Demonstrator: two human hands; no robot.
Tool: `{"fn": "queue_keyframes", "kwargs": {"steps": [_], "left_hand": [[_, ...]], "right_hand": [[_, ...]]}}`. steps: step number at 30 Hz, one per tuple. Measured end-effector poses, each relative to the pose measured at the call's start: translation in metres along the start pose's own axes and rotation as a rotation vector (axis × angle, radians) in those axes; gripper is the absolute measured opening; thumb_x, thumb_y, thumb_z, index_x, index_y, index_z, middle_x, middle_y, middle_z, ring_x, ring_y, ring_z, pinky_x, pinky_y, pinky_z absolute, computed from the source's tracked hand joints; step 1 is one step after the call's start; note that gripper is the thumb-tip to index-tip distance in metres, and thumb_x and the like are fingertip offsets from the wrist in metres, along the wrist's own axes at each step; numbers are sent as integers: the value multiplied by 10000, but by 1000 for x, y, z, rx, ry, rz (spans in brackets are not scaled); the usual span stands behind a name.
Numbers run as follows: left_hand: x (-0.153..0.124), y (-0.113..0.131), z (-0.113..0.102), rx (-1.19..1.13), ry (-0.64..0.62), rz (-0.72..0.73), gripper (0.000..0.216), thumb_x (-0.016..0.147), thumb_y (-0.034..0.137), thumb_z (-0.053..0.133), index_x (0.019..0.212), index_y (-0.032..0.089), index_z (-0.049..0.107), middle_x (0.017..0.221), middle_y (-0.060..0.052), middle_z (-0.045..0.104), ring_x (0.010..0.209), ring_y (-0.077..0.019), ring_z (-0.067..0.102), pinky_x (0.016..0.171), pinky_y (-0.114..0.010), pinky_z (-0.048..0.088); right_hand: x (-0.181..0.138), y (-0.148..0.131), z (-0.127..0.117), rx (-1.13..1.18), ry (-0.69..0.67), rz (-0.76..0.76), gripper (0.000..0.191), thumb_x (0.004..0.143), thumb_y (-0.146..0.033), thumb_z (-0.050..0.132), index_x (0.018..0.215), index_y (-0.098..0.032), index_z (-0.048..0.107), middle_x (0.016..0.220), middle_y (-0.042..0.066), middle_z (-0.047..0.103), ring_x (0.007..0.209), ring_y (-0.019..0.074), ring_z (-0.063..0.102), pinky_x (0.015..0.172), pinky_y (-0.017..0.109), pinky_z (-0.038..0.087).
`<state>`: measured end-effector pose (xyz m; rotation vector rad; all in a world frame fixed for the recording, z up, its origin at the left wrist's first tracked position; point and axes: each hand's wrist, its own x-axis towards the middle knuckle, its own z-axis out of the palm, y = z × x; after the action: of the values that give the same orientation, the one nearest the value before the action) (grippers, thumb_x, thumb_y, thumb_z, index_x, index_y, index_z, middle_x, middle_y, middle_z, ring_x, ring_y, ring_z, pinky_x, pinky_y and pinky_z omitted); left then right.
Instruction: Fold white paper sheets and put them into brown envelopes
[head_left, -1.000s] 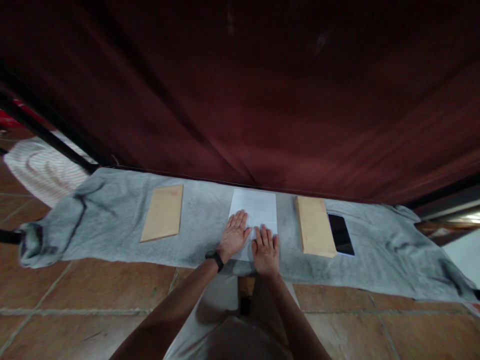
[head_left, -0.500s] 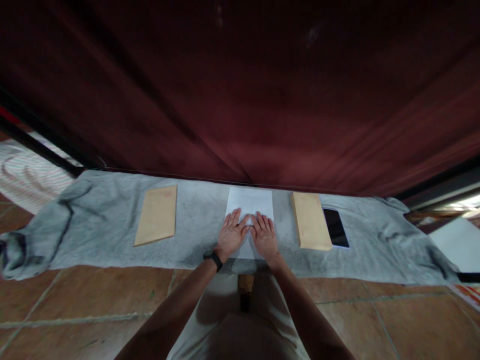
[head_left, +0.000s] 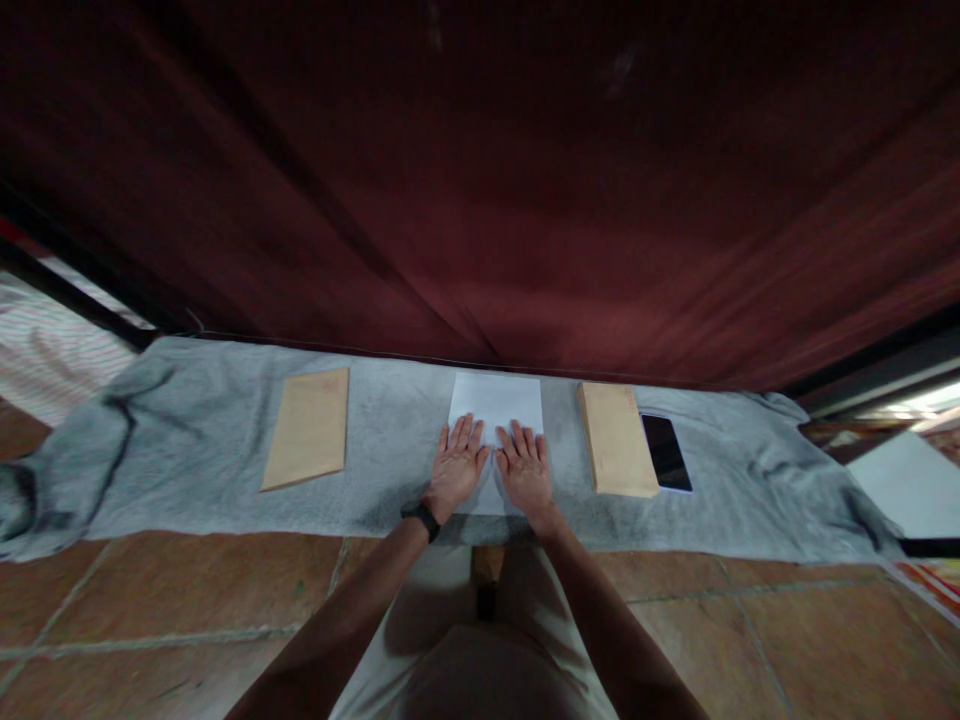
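A white sheet of paper lies in front of me on a grey cloth. Flat on its left side rests my left hand, open with the fingers stretched out; a dark band circles that wrist. My right hand lies open and flat on the right side, fingers a little apart. The thumbs point toward each other with a small gap between them. Both hands cover the middle of the sheet. I cannot tell whether it is one sheet or several.
To the left lies a brown envelope. A stack of brown envelopes sits to the right, with a dark-screened phone beside it. Behind the cloth hangs a dark red curtain. At the far right is a white panel.
My hands have moved slightly apart, so the thumbs no longer nearly meet. The whole view has shifted a little; the paper, envelopes and phone keep their places on the cloth.
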<state>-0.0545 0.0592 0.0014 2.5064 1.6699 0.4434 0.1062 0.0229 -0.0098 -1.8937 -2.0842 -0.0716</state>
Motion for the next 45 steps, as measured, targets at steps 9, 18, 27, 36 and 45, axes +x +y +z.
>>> {"fn": "queue_keyframes", "kwargs": {"steps": [9, 18, 27, 36, 45], "left_hand": [[60, 22, 15, -78, -124, 291, 500, 1060, 343, 262, 1463, 174, 504, 1545, -90, 492, 1470, -201, 382, 1222, -438, 273], [108, 6, 23, -44, -138, 256, 501, 1037, 377, 318, 1506, 284, 465, 1614, -26, 393, 1510, -247, 309, 1229, -477, 237], [141, 10, 30, -22, -170, 244, 538, 1023, 430, 376, 1545, 301, 397, 1610, -49, 400, 1529, -278, 258, 1230, -563, 163], [86, -16, 18, 9, -88, 263, 525, 1051, 360, 292, 1525, 186, 437, 1601, -82, 407, 1507, -252, 320, 1231, -463, 261], [-42, -30, 0, 61, 78, 141, 548, 1044, 414, 331, 1508, 150, 456, 1563, -135, 453, 1479, -289, 375, 1204, -521, 309]], "right_hand": [[0, -1, 1, -25, -36, -7, 518, 1003, -283, 458, 1506, -156, 464, 1543, 146, 477, 1458, 311, 376, 1208, 543, 197], [3, -8, -5, 13, 18, 47, 453, 1027, -354, 424, 1436, -211, 554, 1544, 98, 489, 1443, 309, 402, 1199, 537, 228], [2, -8, -4, 32, 34, 55, 467, 1029, -371, 439, 1468, -237, 520, 1557, 93, 472, 1454, 310, 391, 1208, 532, 225], [3, -6, -3, 92, -2, 83, 477, 1035, -394, 436, 1500, -294, 474, 1592, 59, 422, 1468, 303, 377, 1226, 567, 190], [2, -4, -4, 85, -5, 53, 479, 1046, -357, 422, 1519, -288, 446, 1598, 83, 404, 1467, 316, 382, 1211, 598, 215]]}}
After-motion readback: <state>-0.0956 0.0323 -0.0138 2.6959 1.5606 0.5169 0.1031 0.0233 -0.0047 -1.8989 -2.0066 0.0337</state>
